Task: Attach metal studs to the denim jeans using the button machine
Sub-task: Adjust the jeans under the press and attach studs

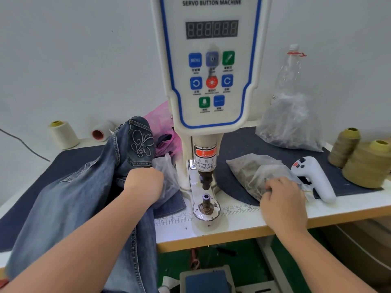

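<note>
Left hand [145, 182] grips jeans [84, 197]; right hand's [282, 199] grip pinches studs [257, 190] inside bag [254, 172].

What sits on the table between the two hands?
In the head view, the button machine's lower die on its round base stands between the left hand and right hand.

Faded denim jeans [69, 193], crinkly plastic bag [254, 172]

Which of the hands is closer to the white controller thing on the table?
Right. The right hand digs in a plastic bag just beside the white controller; the left hand is on the jeans, across the machine.
</note>
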A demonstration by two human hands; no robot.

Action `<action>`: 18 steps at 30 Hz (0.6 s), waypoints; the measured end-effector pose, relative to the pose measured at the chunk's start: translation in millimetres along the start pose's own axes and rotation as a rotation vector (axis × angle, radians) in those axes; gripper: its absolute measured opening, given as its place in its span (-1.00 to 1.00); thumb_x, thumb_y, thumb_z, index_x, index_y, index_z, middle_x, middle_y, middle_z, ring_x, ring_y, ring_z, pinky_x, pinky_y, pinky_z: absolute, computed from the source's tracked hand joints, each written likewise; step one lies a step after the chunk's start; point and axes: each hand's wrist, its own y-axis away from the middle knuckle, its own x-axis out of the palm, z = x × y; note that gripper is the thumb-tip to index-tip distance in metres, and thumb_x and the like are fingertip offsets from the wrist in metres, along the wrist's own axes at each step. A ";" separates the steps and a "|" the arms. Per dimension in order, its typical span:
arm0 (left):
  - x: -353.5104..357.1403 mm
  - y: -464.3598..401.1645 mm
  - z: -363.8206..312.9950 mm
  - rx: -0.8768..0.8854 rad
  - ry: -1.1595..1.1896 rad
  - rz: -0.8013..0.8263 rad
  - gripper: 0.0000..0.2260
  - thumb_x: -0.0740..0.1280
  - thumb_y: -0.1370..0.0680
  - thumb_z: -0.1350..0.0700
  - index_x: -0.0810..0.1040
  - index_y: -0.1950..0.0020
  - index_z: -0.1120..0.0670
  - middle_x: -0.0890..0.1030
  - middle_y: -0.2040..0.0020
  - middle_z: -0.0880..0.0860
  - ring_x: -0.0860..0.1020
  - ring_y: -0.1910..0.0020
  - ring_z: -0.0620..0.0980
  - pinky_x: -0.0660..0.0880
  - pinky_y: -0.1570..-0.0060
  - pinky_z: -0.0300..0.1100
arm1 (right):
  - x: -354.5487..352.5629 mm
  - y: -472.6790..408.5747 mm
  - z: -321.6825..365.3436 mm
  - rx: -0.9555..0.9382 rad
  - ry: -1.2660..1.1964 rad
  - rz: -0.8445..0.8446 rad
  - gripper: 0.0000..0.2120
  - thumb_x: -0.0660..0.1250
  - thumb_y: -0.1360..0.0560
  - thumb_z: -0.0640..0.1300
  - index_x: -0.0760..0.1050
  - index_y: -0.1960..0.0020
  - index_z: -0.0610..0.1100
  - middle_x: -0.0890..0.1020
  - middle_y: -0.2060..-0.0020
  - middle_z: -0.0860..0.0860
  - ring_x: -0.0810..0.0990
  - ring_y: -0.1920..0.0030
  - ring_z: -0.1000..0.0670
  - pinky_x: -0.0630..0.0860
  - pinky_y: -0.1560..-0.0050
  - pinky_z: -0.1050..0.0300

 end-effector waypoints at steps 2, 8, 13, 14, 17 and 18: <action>-0.3 -0.2 -0.9 0.011 -0.004 0.020 -0.73 0.20 -0.58 0.18 0.54 -0.24 0.05 0.61 -0.16 0.03 0.59 -0.15 0.07 0.36 0.14 -0.10 | 0.4 -0.1 -0.9 -0.002 0.005 -0.001 -0.81 0.27 -0.47 -0.28 0.62 0.00 -0.13 0.55 0.11 0.00 0.44 0.01 -0.08 0.36 -0.05 -0.01; -4.3 -3.7 5.8 0.010 0.146 0.135 -0.73 0.19 -0.60 0.12 0.50 -0.28 0.06 0.59 -0.16 0.07 0.57 -0.13 0.11 0.54 -0.01 0.00 | 0.5 -0.2 -0.9 -0.007 0.018 0.001 -0.82 0.27 -0.49 -0.28 0.61 0.01 -0.13 0.55 0.12 0.00 0.43 0.01 -0.07 0.36 -0.02 -0.01; -3.0 -5.0 19.6 0.085 0.402 0.242 -0.69 0.12 -0.64 -0.05 0.46 -0.29 0.03 0.58 -0.18 0.09 0.53 -0.14 0.11 0.47 -0.11 -0.02 | -2.4 -0.5 -2.0 -0.031 0.004 0.037 -0.82 0.26 -0.50 -0.26 0.61 0.01 -0.12 0.56 0.10 0.01 0.46 -0.01 -0.07 0.42 -0.05 -0.03; -2.6 -4.1 23.0 0.112 0.460 0.262 -0.70 0.13 -0.64 -0.08 0.46 -0.29 0.00 0.58 -0.19 0.08 0.52 -0.14 0.11 0.46 -0.14 -0.03 | -3.0 -0.4 -2.0 -0.036 0.001 0.040 -0.82 0.26 -0.50 -0.26 0.61 0.00 -0.11 0.56 0.09 0.01 0.46 -0.01 -0.06 0.42 -0.06 -0.03; -1.3 -1.0 30.0 0.155 0.581 0.282 -0.77 0.16 -0.63 -0.02 0.43 -0.24 -0.01 0.60 -0.18 0.10 0.50 -0.07 0.09 0.44 -0.15 -0.03 | -4.1 -0.5 -1.2 -0.041 0.007 0.040 -0.82 0.26 -0.51 -0.25 0.61 -0.01 -0.11 0.57 0.08 0.02 0.47 -0.01 -0.04 0.45 -0.07 -0.03; -1.4 0.4 30.4 0.159 0.597 0.282 -0.78 0.16 -0.63 0.01 0.41 -0.25 0.02 0.60 -0.16 0.13 0.49 -0.04 0.10 0.44 -0.13 -0.02 | -4.2 -0.6 -0.8 -0.041 0.011 0.043 -0.82 0.26 -0.51 -0.25 0.61 0.00 -0.11 0.57 0.09 0.02 0.47 -0.01 -0.04 0.45 -0.07 -0.04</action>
